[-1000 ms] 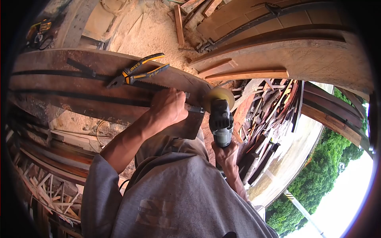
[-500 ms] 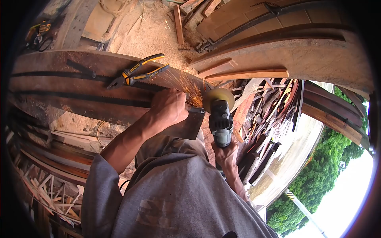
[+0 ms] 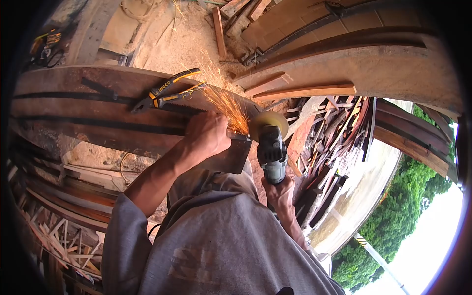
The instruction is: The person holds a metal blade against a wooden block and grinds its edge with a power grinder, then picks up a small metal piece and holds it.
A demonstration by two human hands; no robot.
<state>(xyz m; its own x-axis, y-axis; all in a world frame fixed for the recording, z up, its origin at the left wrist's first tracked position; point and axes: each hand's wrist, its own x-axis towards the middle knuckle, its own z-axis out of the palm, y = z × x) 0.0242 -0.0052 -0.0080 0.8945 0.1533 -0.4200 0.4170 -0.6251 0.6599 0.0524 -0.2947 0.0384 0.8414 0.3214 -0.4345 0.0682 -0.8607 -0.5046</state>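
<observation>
My right hand (image 3: pixel 279 189) is wrapped round the rear body of a grey-and-black angle grinder (image 3: pixel 272 155). The grinder's yellowish disc (image 3: pixel 268 125) meets the end of a long dark metal strip, and a stream of orange sparks (image 3: pixel 228 105) flies up and left. My left hand (image 3: pixel 209 132) is closed in a fist over that metal strip (image 3: pixel 147 126) near its right end, pressing it against the wooden plank (image 3: pixel 98 112). Its fingertips are hidden. Just beyond the fist lie black-and-yellow pliers (image 3: pixel 167 91), jaws pointing left. A second dark strip (image 3: pixel 54 92) with a toothed edge runs beneath them.
A heap of thin wood offcuts (image 3: pixel 339 128) lies to the right. Long boards (image 3: pixel 373 64) stretch across the upper right. Sawdust (image 3: pixel 196 34) covers the ground ahead. More stacked timber (image 3: pixel 73 196) sits at lower left, and a yellow-and-black tool (image 3: pixel 46 46) is at upper left.
The spark stream has grown longer and brighter, reaching farther up past the pliers. The grinder has shifted slightly left and down. My left hand keeps its place on the strip.
</observation>
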